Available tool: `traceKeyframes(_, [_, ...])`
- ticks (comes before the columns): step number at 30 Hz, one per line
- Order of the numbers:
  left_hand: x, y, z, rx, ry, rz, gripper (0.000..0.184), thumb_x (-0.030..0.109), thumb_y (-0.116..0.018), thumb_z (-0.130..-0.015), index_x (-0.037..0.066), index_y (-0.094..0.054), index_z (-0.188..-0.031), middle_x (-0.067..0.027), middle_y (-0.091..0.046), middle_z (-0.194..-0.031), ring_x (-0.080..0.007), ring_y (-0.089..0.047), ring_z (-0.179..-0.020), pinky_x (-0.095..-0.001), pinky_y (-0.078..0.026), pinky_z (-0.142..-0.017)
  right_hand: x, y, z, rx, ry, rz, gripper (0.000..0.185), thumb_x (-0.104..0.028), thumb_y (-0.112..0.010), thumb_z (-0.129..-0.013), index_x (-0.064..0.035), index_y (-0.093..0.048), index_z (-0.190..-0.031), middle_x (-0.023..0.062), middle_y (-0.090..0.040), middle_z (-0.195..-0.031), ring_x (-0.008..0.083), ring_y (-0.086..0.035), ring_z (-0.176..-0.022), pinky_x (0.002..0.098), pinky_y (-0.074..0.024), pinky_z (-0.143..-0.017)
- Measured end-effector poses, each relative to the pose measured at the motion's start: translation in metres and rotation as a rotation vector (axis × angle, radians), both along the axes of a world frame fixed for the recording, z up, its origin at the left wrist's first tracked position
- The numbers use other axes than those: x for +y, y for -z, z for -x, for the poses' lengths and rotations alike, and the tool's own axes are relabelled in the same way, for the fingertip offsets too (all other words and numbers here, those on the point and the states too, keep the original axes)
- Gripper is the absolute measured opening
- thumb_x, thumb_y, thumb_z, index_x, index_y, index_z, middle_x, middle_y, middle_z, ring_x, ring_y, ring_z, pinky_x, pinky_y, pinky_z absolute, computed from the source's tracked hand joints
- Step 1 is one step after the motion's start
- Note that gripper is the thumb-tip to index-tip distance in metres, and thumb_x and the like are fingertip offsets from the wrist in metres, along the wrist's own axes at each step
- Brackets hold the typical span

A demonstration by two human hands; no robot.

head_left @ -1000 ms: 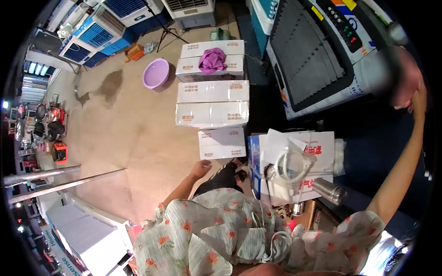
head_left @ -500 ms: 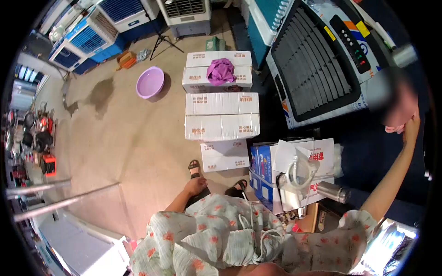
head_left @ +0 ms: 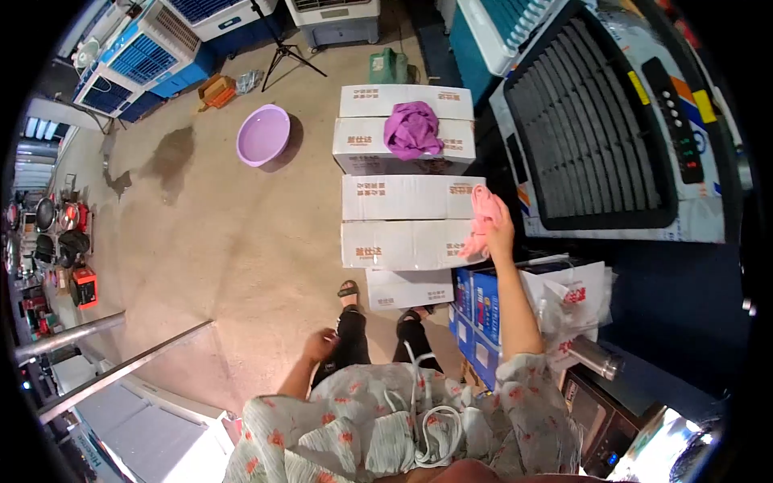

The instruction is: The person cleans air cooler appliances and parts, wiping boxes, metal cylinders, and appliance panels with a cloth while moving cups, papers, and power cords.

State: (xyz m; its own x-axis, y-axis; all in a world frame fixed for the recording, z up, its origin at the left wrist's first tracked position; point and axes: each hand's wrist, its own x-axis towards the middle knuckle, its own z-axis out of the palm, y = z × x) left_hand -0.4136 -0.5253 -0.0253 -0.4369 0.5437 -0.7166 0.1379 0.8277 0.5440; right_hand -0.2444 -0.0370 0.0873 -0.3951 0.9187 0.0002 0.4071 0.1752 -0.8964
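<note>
My right hand (head_left: 500,235) is closed on a pink cloth (head_left: 483,219), held over the right end of a white carton (head_left: 411,197). Whether the cloth touches the carton I cannot tell. My left hand (head_left: 321,344) hangs low beside my left leg, its fingers curled; nothing shows in it. A crumpled purple cloth (head_left: 413,130) lies on another white carton (head_left: 358,137) farther ahead. Below the middle carton, a third white box (head_left: 409,290) sits close to my feet.
A purple basin (head_left: 263,135) rests on the floor ahead left. A large air cooler (head_left: 596,129) stands at the right. Blue boxes (head_left: 485,306) and a metal cylinder (head_left: 596,357) are near my right side. A tripod (head_left: 282,52) stands at the back.
My right hand has come from the far right, beside the air cooler, to the middle carton with the pink cloth in it. My left hand has shifted slightly left and down.
</note>
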Motion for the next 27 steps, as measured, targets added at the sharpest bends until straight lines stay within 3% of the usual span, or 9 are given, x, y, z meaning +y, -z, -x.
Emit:
traceKeyframes(3, [-0.002, -0.055, -0.014, -0.335, -0.071, 0.012, 0.029, 0.015, -0.061, -0.085, 0.002, -0.058, -0.110, -0.0109, -0.065, -0.099, -0.0176, -0.061, -0.089, -0.0300, -0.048, -0.078, -0.005, 0.079, 0.036, -0.418, 0.079, -0.644, 0.057, -0.011, -0.057, -0.072, -0.0110, -0.045, -0.128, 0.0122, -0.053, -0.123, 0.0326, -0.044, -0.118, 0.0392, -0.0340, -0.099])
traceKeyframes(6, [-0.057, -0.049, -0.010, -0.287, -0.098, 0.160, 0.030, 0.020, -0.061, -0.083, 0.003, -0.060, -0.108, -0.0146, -0.066, -0.099, -0.0226, -0.063, -0.090, -0.0319, -0.050, -0.078, -0.042, 0.081, 0.103, -0.432, 0.102, -0.574, 0.056, -0.011, -0.060, -0.069, -0.0120, -0.050, -0.124, 0.0107, -0.051, -0.126, 0.0288, -0.044, -0.120, 0.0386, -0.0329, -0.102])
traceKeyframes(7, [-0.080, -0.045, -0.004, -0.229, -0.068, 0.213, 0.032, 0.023, -0.062, -0.081, 0.004, -0.061, -0.107, -0.0152, -0.066, -0.097, -0.0241, -0.064, -0.089, -0.0329, -0.051, -0.077, -0.061, 0.067, 0.132, -0.301, 0.004, -0.318, 0.058, -0.011, -0.061, -0.067, -0.0126, -0.050, -0.124, 0.0097, -0.051, -0.127, 0.0289, -0.043, -0.121, 0.0397, -0.0317, -0.102])
traceKeyframes(10, [-0.130, -0.038, 0.023, -0.110, -0.035, 0.408, 0.036, 0.029, -0.064, -0.077, 0.004, -0.063, -0.103, -0.0154, -0.066, -0.094, -0.0265, -0.065, -0.086, -0.0354, -0.051, -0.075, -0.138, 0.130, 0.216, -0.122, -0.134, -0.354, 0.063, -0.008, -0.066, -0.060, -0.0133, -0.052, -0.122, 0.0065, -0.050, -0.129, 0.0275, -0.039, -0.125, 0.0405, -0.0290, -0.103])
traceKeyframes(14, [-0.144, -0.040, 0.057, 0.041, -0.194, 0.226, 0.034, 0.026, -0.063, -0.079, 0.003, -0.062, -0.104, -0.0152, -0.067, -0.092, -0.0253, -0.065, -0.083, -0.0342, -0.052, -0.072, -0.165, 0.059, 0.203, -0.327, -0.504, -0.387, 0.075, -0.013, -0.080, -0.047, -0.0146, -0.054, -0.118, 0.0027, -0.047, -0.131, 0.0216, -0.035, -0.128, 0.0380, -0.0263, -0.105])
traceKeyframes(17, [-0.138, -0.032, 0.073, -0.059, -0.291, 0.151, 0.034, 0.024, -0.062, -0.082, 0.002, -0.061, -0.107, -0.0154, -0.066, -0.093, -0.0232, -0.065, -0.082, -0.0317, -0.051, -0.072, -0.119, 0.044, 0.142, -0.356, -0.369, -0.439, 0.056, 0.002, -0.067, -0.056, -0.0138, -0.060, -0.109, 0.0058, -0.059, -0.114, 0.0241, -0.052, -0.109, 0.0359, -0.0378, -0.096])
traceKeyframes(22, [-0.081, -0.027, 0.082, -0.183, -0.309, 0.004, 0.034, 0.022, -0.061, -0.085, 0.001, -0.058, -0.112, -0.0118, -0.064, -0.101, -0.0184, -0.062, -0.084, -0.0286, -0.050, -0.073, -0.098, 0.073, 0.080, -0.697, 0.231, -0.564, 0.050, -0.005, -0.058, -0.068, -0.0118, -0.054, -0.118, 0.0073, -0.055, -0.116, 0.0283, -0.046, -0.114, 0.0403, -0.0357, -0.095])
traceKeyframes(25, [0.002, -0.002, 0.095, -0.307, -0.274, -0.260, 0.040, 0.019, -0.060, -0.087, 0.000, -0.050, -0.122, -0.0097, -0.057, -0.115, -0.0155, -0.057, -0.096, -0.0272, -0.047, -0.080, -0.180, 0.125, 0.121, -0.589, 0.121, -0.302, 0.055, -0.012, -0.061, -0.070, -0.0135, -0.050, -0.124, 0.0072, -0.051, -0.125, 0.0288, -0.042, -0.119, 0.0418, -0.0291, -0.102])
traceKeyframes(27, [0.070, 0.014, 0.111, -0.389, -0.309, -0.485, 0.051, 0.015, -0.058, -0.088, 0.000, -0.037, -0.132, -0.0114, -0.052, -0.121, -0.0160, -0.052, -0.103, -0.0307, -0.045, -0.084, -0.233, 0.070, 0.158, -0.626, -0.187, -0.315, 0.053, -0.013, -0.059, -0.072, -0.0161, -0.050, -0.124, 0.0038, -0.048, -0.127, 0.0275, -0.040, -0.121, 0.0494, -0.0266, -0.102])
